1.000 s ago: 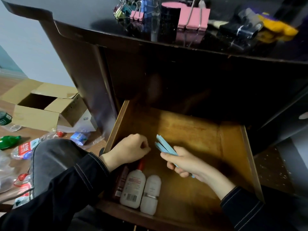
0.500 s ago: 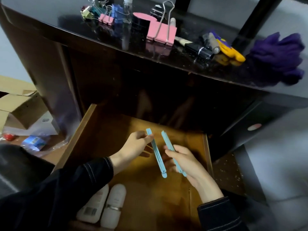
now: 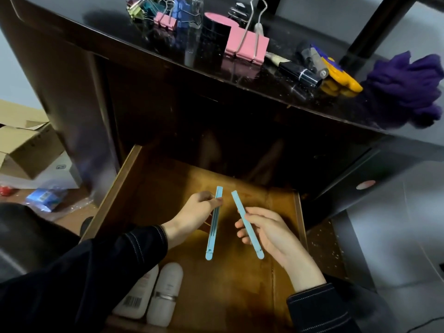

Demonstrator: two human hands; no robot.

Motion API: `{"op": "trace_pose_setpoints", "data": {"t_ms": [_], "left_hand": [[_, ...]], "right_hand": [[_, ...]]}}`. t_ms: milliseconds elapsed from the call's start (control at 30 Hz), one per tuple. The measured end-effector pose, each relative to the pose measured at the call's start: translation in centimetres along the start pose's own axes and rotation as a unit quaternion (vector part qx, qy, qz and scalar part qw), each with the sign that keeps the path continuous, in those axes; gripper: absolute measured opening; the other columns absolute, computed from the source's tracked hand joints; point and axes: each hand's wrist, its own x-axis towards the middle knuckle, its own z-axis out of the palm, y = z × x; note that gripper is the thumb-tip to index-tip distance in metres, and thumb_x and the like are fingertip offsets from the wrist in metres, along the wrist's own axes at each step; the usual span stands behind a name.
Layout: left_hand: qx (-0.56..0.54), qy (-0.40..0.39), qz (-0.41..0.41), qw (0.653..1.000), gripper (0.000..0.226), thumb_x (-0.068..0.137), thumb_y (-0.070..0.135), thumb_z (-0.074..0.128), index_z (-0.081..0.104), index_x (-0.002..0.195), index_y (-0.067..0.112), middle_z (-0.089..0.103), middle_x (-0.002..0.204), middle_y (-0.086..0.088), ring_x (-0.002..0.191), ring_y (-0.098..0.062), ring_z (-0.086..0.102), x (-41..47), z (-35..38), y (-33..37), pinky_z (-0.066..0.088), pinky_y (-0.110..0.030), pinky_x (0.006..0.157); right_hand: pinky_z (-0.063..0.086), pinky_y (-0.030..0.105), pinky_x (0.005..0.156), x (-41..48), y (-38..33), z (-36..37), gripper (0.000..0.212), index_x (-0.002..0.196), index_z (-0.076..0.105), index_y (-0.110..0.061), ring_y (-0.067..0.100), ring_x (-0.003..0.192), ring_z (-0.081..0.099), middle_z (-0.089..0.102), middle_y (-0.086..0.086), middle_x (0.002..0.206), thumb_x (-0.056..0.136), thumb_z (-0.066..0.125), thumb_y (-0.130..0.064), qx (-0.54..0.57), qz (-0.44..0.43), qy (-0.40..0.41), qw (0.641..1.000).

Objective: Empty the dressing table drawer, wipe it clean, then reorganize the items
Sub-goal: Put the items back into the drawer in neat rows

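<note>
The wooden drawer (image 3: 120,188) stands pulled out below the dark dressing table top (image 3: 276,92). Over it, my left hand (image 3: 192,217) pinches one light blue clip stick (image 3: 213,227) near its top end. My right hand (image 3: 269,231) holds a second light blue clip stick (image 3: 242,217), tilted, a little to the right of the first. The two sticks are apart. Two white bottles (image 3: 165,294) lie at the drawer's near left corner, partly under my left sleeve.
On the table top lie several coloured binder clips (image 3: 165,19), a large pink binder clip (image 3: 247,46), a black cylinder (image 3: 213,37), a black tube (image 3: 300,73), a yellow and blue item (image 3: 341,78) and a purple cloth (image 3: 406,90). A cardboard box (image 3: 21,147) sits on the floor at left.
The two blue sticks were together in my right hand; my left hand has taken one and the sticks have moved apart. The view has shifted up and right.
</note>
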Motion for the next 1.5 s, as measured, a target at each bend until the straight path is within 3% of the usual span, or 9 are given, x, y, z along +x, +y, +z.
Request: {"op": "trace_pose_setpoints", "data": {"t_ms": [67,200,333,500,700,867,1033,1167,1500], "left_hand": [[0.010,0.004,-0.002,1.000,0.021,0.098,0.037,0.058,0.066,0.098,0.018,0.066,0.100,-0.009,0.091,-0.029,0.068,0.0,0.1,-0.1,0.060,-0.044,0.084],[0.034,0.005,-0.014,0.999,0.021,0.099,0.038,0.058,0.064,0.102,0.018,0.065,0.097,-0.005,0.084,-0.019,0.066,-0.1,0.2,-0.3,0.052,-0.018,0.053],[0.043,-0.013,-0.022,0.999,0.020,0.099,0.035,0.058,0.066,0.096,0.017,0.065,0.093,-0.007,0.079,-0.020,0.066,-0.2,0.3,-0.7,0.051,-0.018,0.051],[0.054,-0.018,-0.015,0.998,0.022,0.099,0.033,0.058,0.065,0.094,0.013,0.062,0.085,-0.006,0.071,-0.017,0.063,-0.2,0.5,-0.6,0.046,-0.014,0.046],[0.077,-0.051,-0.022,0.995,0.021,0.098,0.033,0.059,0.064,0.099,0.012,0.063,0.087,-0.007,0.068,-0.017,0.063,-0.8,1.0,-0.9,0.050,-0.019,0.050],[0.042,-0.044,-0.014,0.998,0.022,0.097,0.030,0.061,0.065,0.096,0.008,0.062,0.083,-0.009,0.066,-0.019,0.063,-0.5,0.7,-0.8,0.053,-0.022,0.051],[0.034,-0.044,-0.002,0.998,0.022,0.097,0.031,0.062,0.066,0.094,0.009,0.063,0.082,-0.007,0.070,-0.020,0.065,-0.4,0.8,-0.8,0.053,-0.021,0.052],[0.048,-0.057,0.001,0.997,0.021,0.098,0.031,0.060,0.065,0.093,0.011,0.061,0.081,-0.005,0.071,-0.018,0.063,-0.7,1.1,-0.8,0.052,-0.020,0.052],[0.071,-0.070,-0.006,0.995,0.022,0.098,0.030,0.060,0.065,0.101,0.009,0.061,0.087,-0.008,0.074,-0.018,0.061,-1.5,1.0,-0.5,0.052,-0.022,0.055]], "right_hand": [[0.060,0.029,0.068,0.0,0.0,0.1,0.015,0.113,0.064,-0.022,0.023,0.085,0.077,0.078,0.009,0.091,0.100,0.060,-0.016,-0.025,0.000,0.003,1.000],[0.048,0.014,0.066,-0.3,0.3,-0.1,0.014,0.111,0.058,-0.031,0.002,0.082,0.073,0.078,-0.009,0.089,0.101,0.056,-0.022,-0.190,-0.004,0.014,0.982],[0.048,0.016,0.057,-1.0,0.4,-0.2,0.019,0.121,0.061,-0.023,0.009,0.067,0.067,0.074,-0.003,0.091,0.104,0.053,-0.021,-0.339,-0.012,-0.016,0.941],[0.059,0.030,0.067,-2.5,-2.8,-1.5,0.006,0.098,0.067,-0.027,0.014,0.073,0.068,0.067,-0.006,0.089,0.094,0.069,-0.024,-0.556,-0.026,-0.107,0.824],[0.054,0.029,0.066,-2.8,-4.0,-0.6,0.024,0.097,0.075,-0.022,0.012,0.083,0.061,0.064,-0.008,0.095,0.090,0.065,-0.002,-0.748,0.037,-0.304,0.588],[0.048,0.045,0.098,-2.7,-0.2,0.2,0.024,0.092,0.075,-0.017,0.019,0.093,0.060,0.069,-0.002,0.101,0.088,0.061,0.003,-0.805,-0.016,-0.374,0.461],[0.035,0.043,0.105,-2.3,0.8,-1.6,0.017,0.104,0.070,-0.018,0.025,0.112,0.049,0.059,0.002,0.113,0.092,0.063,-0.010,-0.832,-0.165,-0.242,0.471],[0.020,0.053,0.119,-2.2,0.0,-2.5,0.046,0.127,0.060,-0.015,0.032,0.127,0.045,0.057,0.009,0.128,0.092,0.066,-0.045,-0.879,-0.110,-0.108,0.452],[0.015,0.059,0.121,-2.2,1.1,-2.2,0.066,0.134,0.057,-0.009,0.034,0.130,0.042,0.052,0.014,0.136,0.088,0.067,-0.055,-0.899,-0.072,-0.126,0.412]]}}
